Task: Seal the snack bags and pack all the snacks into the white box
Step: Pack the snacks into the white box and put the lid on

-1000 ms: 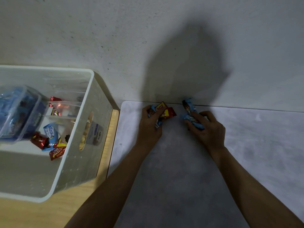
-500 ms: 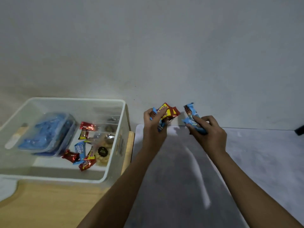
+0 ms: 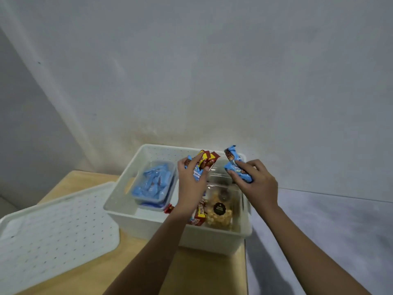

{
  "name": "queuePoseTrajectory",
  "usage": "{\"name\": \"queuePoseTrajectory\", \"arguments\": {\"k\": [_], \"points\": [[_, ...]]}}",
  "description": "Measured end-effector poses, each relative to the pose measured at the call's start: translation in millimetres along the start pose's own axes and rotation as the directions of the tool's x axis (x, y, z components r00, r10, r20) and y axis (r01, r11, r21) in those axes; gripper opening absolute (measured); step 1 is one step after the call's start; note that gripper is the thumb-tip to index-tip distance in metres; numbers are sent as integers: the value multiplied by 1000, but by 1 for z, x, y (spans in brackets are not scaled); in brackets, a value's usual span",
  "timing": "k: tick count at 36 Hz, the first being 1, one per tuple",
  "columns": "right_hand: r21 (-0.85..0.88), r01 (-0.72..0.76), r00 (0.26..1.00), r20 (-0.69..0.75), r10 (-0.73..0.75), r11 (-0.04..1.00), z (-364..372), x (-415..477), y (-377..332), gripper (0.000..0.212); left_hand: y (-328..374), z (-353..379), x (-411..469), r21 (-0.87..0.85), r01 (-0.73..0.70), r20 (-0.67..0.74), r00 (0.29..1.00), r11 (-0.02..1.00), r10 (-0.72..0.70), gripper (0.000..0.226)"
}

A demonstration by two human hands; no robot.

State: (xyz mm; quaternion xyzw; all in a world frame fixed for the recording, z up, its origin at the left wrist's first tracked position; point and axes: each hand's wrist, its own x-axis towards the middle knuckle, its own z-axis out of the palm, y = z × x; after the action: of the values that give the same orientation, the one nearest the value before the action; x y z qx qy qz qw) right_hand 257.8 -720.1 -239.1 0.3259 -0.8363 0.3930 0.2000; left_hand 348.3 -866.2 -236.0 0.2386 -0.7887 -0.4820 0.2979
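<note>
The white box (image 3: 127, 216) stands open on a wooden table against the wall. Above its middle, my left hand (image 3: 190, 184) grips a bunch of small red, yellow and blue snack packets (image 3: 205, 163). Over the box's right side, my right hand (image 3: 258, 185) grips blue snack packets (image 3: 236, 167). Inside the box lie a clear tub of blue wrapped snacks (image 3: 154, 184), a clear bag of pale puffed snacks with a dark round label (image 3: 219, 211), and a few loose red packets (image 3: 201, 211).
The box's white perforated lid (image 3: 53, 235) lies flat at the left on the wooden table (image 3: 202, 271). A grey surface (image 3: 319, 226) adjoins on the right. A pale wall rises right behind the box.
Both hands lifted the packets off the grey surface and carried them left over the white box. The view swung left, bringing the box to the centre and the lid into sight.
</note>
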Motion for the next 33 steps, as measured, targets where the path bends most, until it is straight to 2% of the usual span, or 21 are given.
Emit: {"name": "queuePoseTrajectory", "arguments": {"k": [7,10,12,15,18,21,23,27,33], "points": [[26,-211,974,95,208,977,46,-15,-46,38,-43,-31,5,-13,186,43,982,982,-186,42],[105,-317,942,151,300,942,57,-18,-57,43,-50,-36,7,-25,246,71,967,969,-244,42],[98,-369,916,209,343,924,63,-18,-60,45,-56,-40,9,-31,280,87,957,960,-276,41],[128,-422,881,293,372,898,68,-18,-59,40,-67,-47,12,-20,325,181,931,945,-316,45],[193,-464,850,371,374,864,64,-13,-62,33,-71,-52,14,-48,417,308,871,908,-383,68],[234,-509,805,471,362,828,56,-8,-68,33,-59,-60,14,-102,474,416,819,875,-395,58],[236,-507,790,512,338,829,51,-4,-71,33,-53,-63,11,-78,459,447,809,885,-381,56],[211,-457,807,506,303,864,43,3,-75,29,-40,-67,5,-10,448,431,809,894,-400,66],[222,-369,838,500,220,902,38,11,-87,26,-21,-81,0,54,335,434,840,941,-325,52]]}}
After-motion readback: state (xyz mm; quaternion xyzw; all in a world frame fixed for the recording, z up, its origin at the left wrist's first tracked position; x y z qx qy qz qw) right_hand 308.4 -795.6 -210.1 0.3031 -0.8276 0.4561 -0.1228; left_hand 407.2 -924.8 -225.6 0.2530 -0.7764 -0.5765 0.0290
